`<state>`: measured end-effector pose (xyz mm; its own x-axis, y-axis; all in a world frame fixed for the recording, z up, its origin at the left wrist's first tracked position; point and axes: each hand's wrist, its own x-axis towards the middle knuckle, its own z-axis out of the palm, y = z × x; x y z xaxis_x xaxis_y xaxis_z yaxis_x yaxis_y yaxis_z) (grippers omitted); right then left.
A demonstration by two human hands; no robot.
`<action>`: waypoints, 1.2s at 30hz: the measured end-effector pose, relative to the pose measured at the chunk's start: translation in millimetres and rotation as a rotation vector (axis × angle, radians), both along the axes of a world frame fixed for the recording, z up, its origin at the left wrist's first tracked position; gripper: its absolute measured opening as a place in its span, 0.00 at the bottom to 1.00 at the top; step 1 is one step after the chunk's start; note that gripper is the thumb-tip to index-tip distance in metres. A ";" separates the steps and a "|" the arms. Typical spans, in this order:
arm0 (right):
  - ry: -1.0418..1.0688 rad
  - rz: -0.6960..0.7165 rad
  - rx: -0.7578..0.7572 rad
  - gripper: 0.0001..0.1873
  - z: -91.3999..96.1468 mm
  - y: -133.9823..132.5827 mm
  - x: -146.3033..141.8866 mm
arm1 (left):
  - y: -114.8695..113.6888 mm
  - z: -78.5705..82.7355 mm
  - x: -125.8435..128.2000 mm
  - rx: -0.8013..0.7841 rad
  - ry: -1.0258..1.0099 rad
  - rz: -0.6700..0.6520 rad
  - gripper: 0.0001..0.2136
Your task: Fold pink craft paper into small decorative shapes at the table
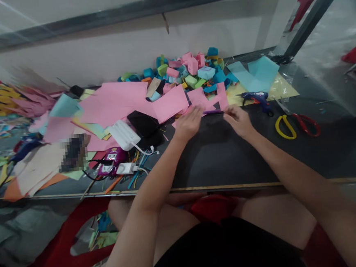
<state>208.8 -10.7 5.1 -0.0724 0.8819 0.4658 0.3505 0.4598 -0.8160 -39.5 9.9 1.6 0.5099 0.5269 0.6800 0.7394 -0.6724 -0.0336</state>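
Note:
A thin purple stick, perhaps a pen (pixel 212 112), lies level between my two hands. My left hand (pixel 190 122) is stretched out flat at its left end, fingertips beside the pink paper pieces (pixel 200 98). At the other end, the curled fingers of my right hand (pixel 239 121) close on the purple stick; its tip there is partly hidden. A blue glue gun (pixel 257 97) lies just beyond my right hand. Further right are scissors (pixel 285 127) with one yellow and one red handle.
Folded paper pieces (pixel 192 65) are heaped along the wall. Large pink sheets (pixel 122 97) spread to the left. Nearer are a white power bank (pixel 124 135), a black phone-like object (pixel 144 124) and a purple socket block (pixel 113 156) with cables. The table edge (pixel 219 187) runs before my lap.

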 end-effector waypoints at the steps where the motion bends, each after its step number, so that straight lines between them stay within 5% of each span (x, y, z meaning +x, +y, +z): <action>1: 0.098 0.068 -0.104 0.18 -0.5 -2.2 -9.2 | -5.0 1.0 8.4 -0.001 0.028 -0.063 0.19; 5: 0.276 0.067 -0.272 0.32 -0.7 -7.9 -27.8 | -20.9 2.4 36.5 -0.093 0.013 -0.237 0.16; 8: 0.310 0.041 -0.329 0.34 0.7 -8.9 -24.2 | -22.6 1.0 43.2 -0.253 -0.247 -0.184 0.20; 12: 0.266 0.051 -0.338 0.36 3.4 -9.1 -19.6 | -16.4 -2.8 42.0 -0.692 -0.653 -0.244 0.25; 16: 0.103 0.000 -0.245 0.36 5.8 -12.1 -19.6 | -13.7 -4.7 42.2 -1.063 -0.709 -0.351 0.22; 22: 0.054 -0.093 -0.119 0.30 7.7 -14.1 -17.5 | -19.0 2.6 44.7 -1.179 -0.725 -0.305 0.20; 26: 0.033 -0.056 -0.136 0.30 9.6 -14.1 -18.7 | -21.3 6.6 47.6 -1.358 -0.708 -0.377 0.18; 36: -0.020 -0.071 -0.055 0.26 9.7 -17.8 -19.8 | -25.6 16.6 49.1 -1.502 -0.732 -0.331 0.18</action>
